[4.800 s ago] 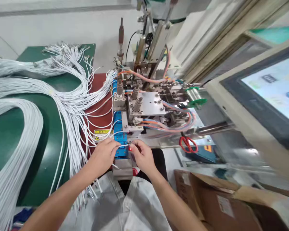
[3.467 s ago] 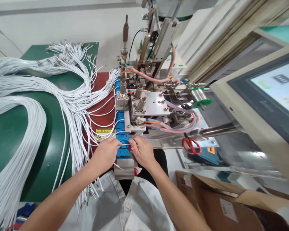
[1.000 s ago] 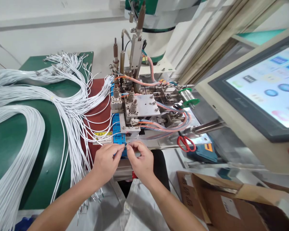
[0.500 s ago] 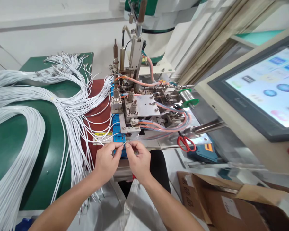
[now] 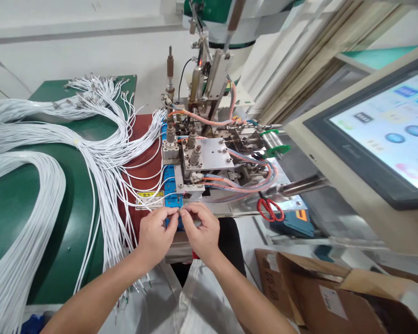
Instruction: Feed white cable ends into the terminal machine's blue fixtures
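Note:
At the front of the machine my left hand [image 5: 159, 232] and my right hand [image 5: 201, 230] meet fingertip to fingertip, thumbs and forefingers pinched. Between them shows a tiny piece of a thin cable end [image 5: 179, 211], mostly hidden by the fingers. Directly beyond the fingertips is a row of blue fixture blocks [image 5: 173, 200], with single white cables laid across it from the left. A thick fan of white cables [image 5: 101, 185] spreads over the table just left of my left hand.
The soldering-type machine [image 5: 209, 153] stands ahead, with a wire spool [image 5: 271, 141] on its right. Red-handled scissors [image 5: 270, 209] hang at its edge. A touchscreen [image 5: 386, 134] juts in from the right. Cardboard boxes [image 5: 299, 287] sit below. A cable bundle [image 5: 45, 195] curves across the green table.
The machine's tall upper cylinders have shifted to the right, and a small red-orange light now shows there. My hands stay pinched together in nearly the same place.

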Action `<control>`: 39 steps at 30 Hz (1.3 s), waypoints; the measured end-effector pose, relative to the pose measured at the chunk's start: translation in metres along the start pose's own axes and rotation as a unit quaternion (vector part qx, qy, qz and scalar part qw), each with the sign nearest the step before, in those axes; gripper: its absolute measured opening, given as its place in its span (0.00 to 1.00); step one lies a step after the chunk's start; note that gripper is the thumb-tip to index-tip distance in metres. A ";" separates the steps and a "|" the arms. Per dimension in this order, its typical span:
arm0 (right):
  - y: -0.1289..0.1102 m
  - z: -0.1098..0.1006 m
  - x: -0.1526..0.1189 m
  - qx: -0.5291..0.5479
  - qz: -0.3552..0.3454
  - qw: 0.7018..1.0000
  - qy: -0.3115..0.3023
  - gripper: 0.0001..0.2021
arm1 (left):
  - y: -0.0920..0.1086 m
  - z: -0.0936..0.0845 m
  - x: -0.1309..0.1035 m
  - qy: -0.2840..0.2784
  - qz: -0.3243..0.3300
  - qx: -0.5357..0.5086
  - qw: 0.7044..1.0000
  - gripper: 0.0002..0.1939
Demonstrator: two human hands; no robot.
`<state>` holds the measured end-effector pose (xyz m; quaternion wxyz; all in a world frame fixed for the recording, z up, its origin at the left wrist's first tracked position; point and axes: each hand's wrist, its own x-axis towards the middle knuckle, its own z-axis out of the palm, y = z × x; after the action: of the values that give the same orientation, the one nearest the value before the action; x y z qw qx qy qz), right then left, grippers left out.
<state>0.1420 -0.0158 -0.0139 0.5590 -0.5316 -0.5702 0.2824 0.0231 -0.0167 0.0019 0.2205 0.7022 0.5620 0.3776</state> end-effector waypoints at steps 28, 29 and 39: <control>0.002 -0.011 0.002 -0.002 0.117 0.991 -0.066 0.04 | -0.004 -0.003 0.001 -0.080 -0.002 0.061 0.995 0.06; 0.002 -0.010 0.002 -0.004 0.118 0.991 -0.068 0.05 | -0.005 -0.003 0.001 -0.079 0.001 0.064 0.995 0.06; 0.024 -0.013 -0.002 -0.101 0.065 0.991 -0.059 0.06 | -0.015 -0.016 0.010 -0.159 0.099 0.162 0.969 0.08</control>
<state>0.1609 -0.0141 -0.0339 0.4482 -0.6034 -0.5924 0.2900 0.0017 -0.0052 0.0035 0.1520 0.8314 0.5013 0.1853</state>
